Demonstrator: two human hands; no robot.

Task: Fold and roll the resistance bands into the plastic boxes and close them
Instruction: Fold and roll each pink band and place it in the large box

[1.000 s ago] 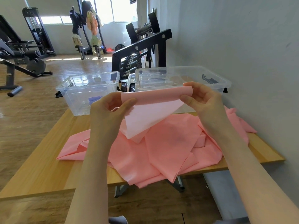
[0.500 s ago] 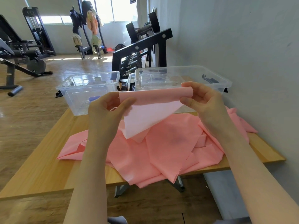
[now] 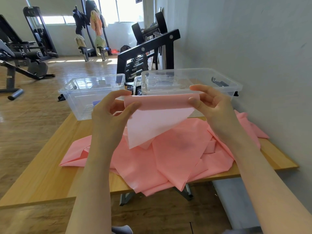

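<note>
**Rolling the held end of the band**

The left hand and right hand hold one end of a thin pink sheet-like resistance band raised above the light wooden table. Each hand pinches a side of the band's top edge, thumb toward the viewer and fingers behind. The top edge is turned over into what looks like the first turn of a roll, and the free corner hangs down in a point. The rest of the pink band material lies crumpled in a heap on the table, one fold hanging past the near edge.

Procedure for this step, as judged from the scene:
- Keep both pinches level so that the roll starts straight.
- Keep the band taut between the hands and turn both sides at an equal rate, or the roll will likely skew into a cone.
- Let the slack feed up from the heap without snagging.

Two clear rectangular plastic boxes stand at the far side of the table: the left box and the right box, both open at the top.

Limits of view: the fingers behind the band are mostly hidden. How many bands make up the heap cannot be told. Shapes inside the right box may be lids, but this is unclear. A small blue item shows in the left box, unidentified.
</note>
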